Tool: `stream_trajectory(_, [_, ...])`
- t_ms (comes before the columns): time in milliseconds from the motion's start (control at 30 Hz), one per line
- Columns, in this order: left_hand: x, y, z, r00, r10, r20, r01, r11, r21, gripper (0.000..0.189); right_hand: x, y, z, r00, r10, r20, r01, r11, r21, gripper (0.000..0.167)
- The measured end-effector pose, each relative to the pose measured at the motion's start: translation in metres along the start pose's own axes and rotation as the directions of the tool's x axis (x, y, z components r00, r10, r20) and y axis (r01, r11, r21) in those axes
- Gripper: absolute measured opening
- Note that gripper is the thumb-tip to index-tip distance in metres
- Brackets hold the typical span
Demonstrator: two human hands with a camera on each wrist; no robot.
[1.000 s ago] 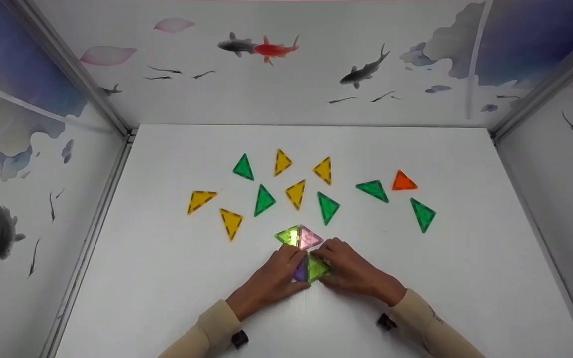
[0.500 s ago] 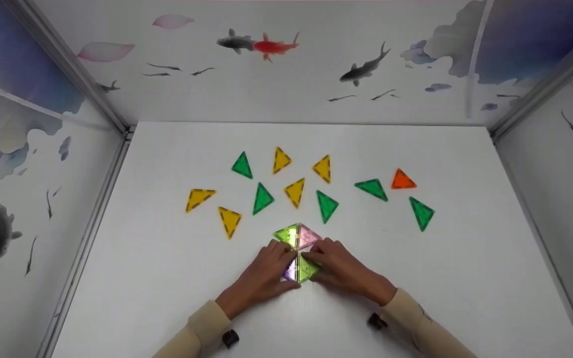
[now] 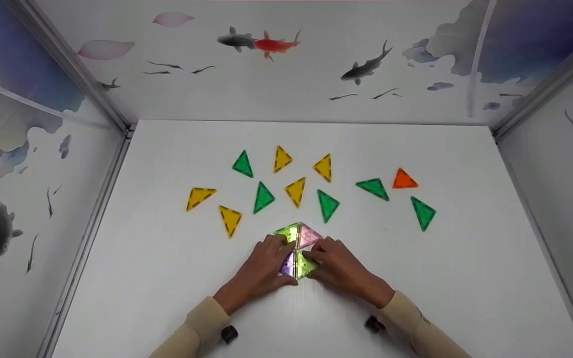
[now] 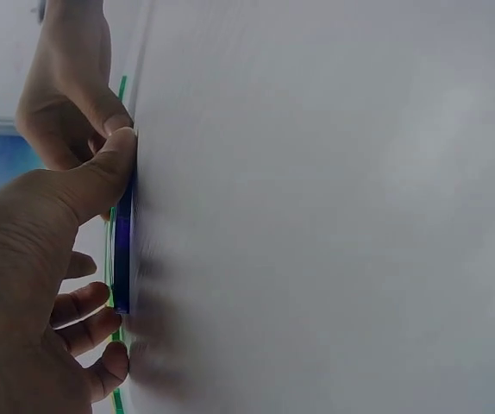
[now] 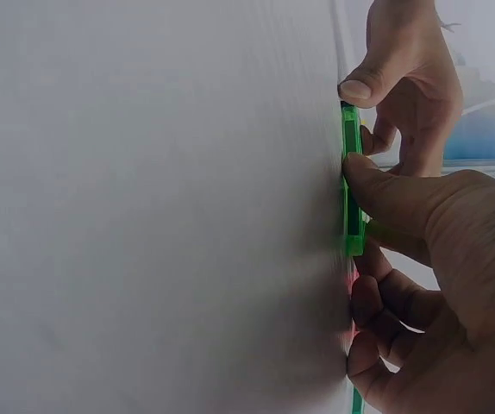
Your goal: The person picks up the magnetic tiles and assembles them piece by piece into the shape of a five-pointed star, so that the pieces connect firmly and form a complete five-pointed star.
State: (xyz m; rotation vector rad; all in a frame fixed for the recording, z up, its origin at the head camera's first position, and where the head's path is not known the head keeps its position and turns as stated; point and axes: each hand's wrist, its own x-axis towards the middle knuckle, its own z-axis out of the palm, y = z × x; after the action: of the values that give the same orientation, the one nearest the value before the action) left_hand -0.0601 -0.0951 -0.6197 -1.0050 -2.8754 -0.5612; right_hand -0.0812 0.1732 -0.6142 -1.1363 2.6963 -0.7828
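Observation:
In the head view, my left hand (image 3: 261, 266) grips a purple triangular magnetic tile (image 3: 288, 265), thumb at its near corner. My right hand (image 3: 343, 266) holds the light green triangular tile (image 3: 306, 264) against it, side by side. Just beyond lie an upper light green tile (image 3: 287, 231), partly covered by left fingers, and a pink tile (image 3: 310, 235); these two touch along one side. Whether the two pairs meet is hard to tell under the fingertips. The left wrist view shows the purple tile's edge (image 4: 122, 250) flat near the table; the right wrist view shows the green tile's edge (image 5: 354, 216).
Beyond the hands, loose triangular tiles are spread on the white table (image 3: 167, 278): several yellow ones (image 3: 295, 192), several dark green ones (image 3: 327, 205) and one orange (image 3: 404, 179). White panels (image 3: 286, 94) with painted fish enclose the table's back and sides.
Both hands have slid the purple and light green pair to the left and slightly away from me, lining its seam up with that of the upper pair. The loose tiles stay put.

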Motion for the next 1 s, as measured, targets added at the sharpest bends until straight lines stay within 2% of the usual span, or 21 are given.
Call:
stream_trajectory(167, [0.006, 0.0, -0.001, 1.0, -0.007, 0.002, 0.006, 0.999, 0.036, 0.09, 0.0, 0.002, 0.0, 1.0, 0.011, -0.026, -0.011, 1.0, 0.003, 0.047])
stream_trajectory(400, [0.014, 0.0, -0.001, 1.0, -0.019, 0.018, 0.017, 0.991, 0.136, 0.087, 0.004, 0.005, -0.003, 0.999, 0.026, -0.032, -0.026, 1.0, -0.003, 0.069])
stream_trajectory(600, [0.021, 0.004, -0.001, 0.998, -0.049, 0.033, 0.041, 0.98, 0.196, 0.086, 0.007, 0.011, -0.007, 0.999, 0.024, -0.034, -0.025, 0.999, -0.046, 0.07])
stream_trajectory(767, [0.024, 0.008, 0.0, 0.997, -0.07, 0.041, 0.059, 0.975, 0.214, 0.084, 0.005, 0.018, -0.013, 1.0, 0.028, -0.009, -0.028, 1.0, -0.001, 0.07])
stream_trajectory(833, [0.024, 0.008, 0.001, 0.996, -0.072, 0.044, 0.061, 0.976, 0.21, 0.084, 0.003, 0.025, -0.02, 0.999, 0.035, -0.034, -0.033, 0.998, 0.049, 0.066])
stream_trajectory(900, [0.024, 0.008, 0.001, 0.997, -0.07, 0.044, 0.059, 0.977, 0.207, 0.083, 0.002, 0.035, -0.029, 0.993, 0.059, -0.099, -0.049, 0.994, 0.1, 0.06])
stream_trajectory(1000, [0.024, 0.007, 0.001, 0.997, -0.063, 0.035, 0.055, 0.979, 0.197, 0.081, 0.0, 0.057, -0.048, 0.964, 0.143, -0.223, -0.108, 0.981, 0.161, 0.05])
